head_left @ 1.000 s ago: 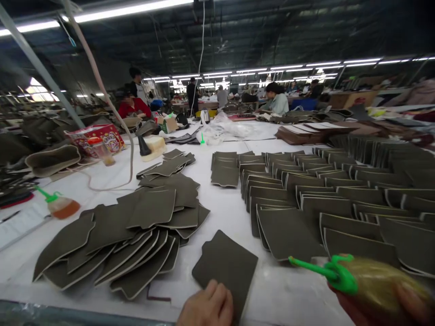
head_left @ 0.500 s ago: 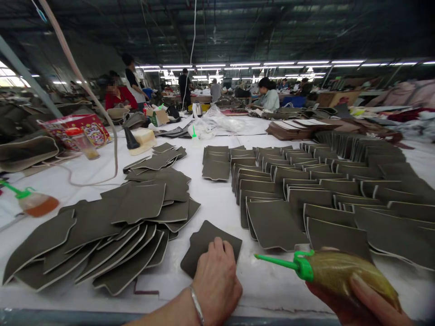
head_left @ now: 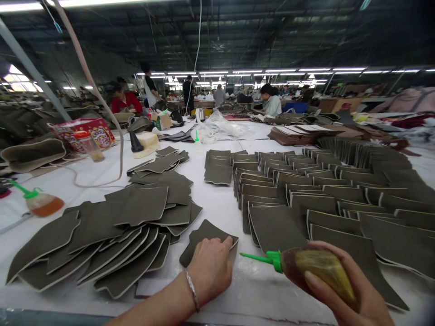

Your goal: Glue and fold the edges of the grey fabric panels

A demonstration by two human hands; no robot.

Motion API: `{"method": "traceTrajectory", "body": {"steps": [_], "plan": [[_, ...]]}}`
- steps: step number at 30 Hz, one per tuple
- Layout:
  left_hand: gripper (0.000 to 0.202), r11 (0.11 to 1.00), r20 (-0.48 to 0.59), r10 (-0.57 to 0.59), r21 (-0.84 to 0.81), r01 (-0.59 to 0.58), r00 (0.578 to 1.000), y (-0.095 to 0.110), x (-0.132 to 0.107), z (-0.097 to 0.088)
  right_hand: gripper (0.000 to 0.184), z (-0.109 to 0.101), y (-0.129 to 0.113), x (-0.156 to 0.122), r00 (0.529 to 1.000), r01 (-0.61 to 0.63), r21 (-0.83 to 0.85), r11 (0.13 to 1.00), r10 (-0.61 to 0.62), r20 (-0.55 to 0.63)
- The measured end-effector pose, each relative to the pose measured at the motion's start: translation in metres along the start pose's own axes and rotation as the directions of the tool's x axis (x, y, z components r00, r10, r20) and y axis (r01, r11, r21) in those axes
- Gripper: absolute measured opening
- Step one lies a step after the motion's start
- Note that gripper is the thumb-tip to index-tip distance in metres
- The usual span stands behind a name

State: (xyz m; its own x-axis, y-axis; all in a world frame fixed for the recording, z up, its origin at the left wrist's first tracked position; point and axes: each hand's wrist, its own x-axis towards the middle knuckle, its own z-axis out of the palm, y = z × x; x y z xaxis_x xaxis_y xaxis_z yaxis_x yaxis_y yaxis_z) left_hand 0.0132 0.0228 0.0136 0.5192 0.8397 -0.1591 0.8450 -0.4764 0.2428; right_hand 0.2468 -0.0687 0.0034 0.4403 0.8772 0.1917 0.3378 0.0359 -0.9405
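Note:
Under my left hand (head_left: 212, 265) lies a single dark olive-grey padded panel (head_left: 196, 235) with a pale edge. My left fingers are bent over its right side, the forefinger at the edge, where a pale line shows; the thumb is hidden. My right hand (head_left: 353, 280) is wrapped around a squeeze bottle (head_left: 316, 267) of amber liquid, probably glue. Its green nozzle (head_left: 260, 258) points left, with the tip just right of the panel and apart from it. To the left is a loose pile of similar panels (head_left: 142, 203). Overlapping rows of panels (head_left: 277, 222) spread out on the right.
Another green-tipped bottle (head_left: 44, 203) with orange liquid stands at the left, near a red-lidded cup (head_left: 89, 147). A hose (head_left: 98, 95) hangs down to the white table (head_left: 217, 201). Clear plastic (head_left: 220, 124) and brown stacks (head_left: 299, 136) lie farther back. Several people work beyond.
My right hand has brought the bottle left, its nozzle nearer the panel. My left forefinger has stretched toward the panel's right edge. The view has tilted up slightly.

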Motion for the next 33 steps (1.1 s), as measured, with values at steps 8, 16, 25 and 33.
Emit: {"method": "traceTrajectory", "body": {"steps": [8, 16, 25, 33], "plan": [[0.045, 0.998, -0.014, 0.040, -0.038, -0.041, 0.999, -0.008, 0.005, 0.007, 0.047, 0.014, -0.010, 0.006, 0.987, 0.156, -0.248, 0.956, -0.140, 0.082], [0.051, 0.998, -0.029, 0.039, -0.049, -0.041, 0.999, -0.008, 0.005, 0.009, 0.043, 0.033, -0.021, 0.006, 0.979, 0.204, -0.291, 0.935, -0.185, 0.090], [0.046, 0.995, -0.012, 0.045, -0.086, -0.046, 0.999, -0.010, 0.004, 0.007, 0.041, 0.033, -0.013, 0.007, 0.964, 0.260, -0.362, 0.895, -0.223, 0.142], [0.049, 0.988, 0.004, 0.028, -0.154, -0.027, 1.000, -0.010, 0.003, 0.010, 0.040, 0.032, -0.016, 0.012, 0.983, 0.183, -0.341, 0.922, -0.163, 0.084]]}}
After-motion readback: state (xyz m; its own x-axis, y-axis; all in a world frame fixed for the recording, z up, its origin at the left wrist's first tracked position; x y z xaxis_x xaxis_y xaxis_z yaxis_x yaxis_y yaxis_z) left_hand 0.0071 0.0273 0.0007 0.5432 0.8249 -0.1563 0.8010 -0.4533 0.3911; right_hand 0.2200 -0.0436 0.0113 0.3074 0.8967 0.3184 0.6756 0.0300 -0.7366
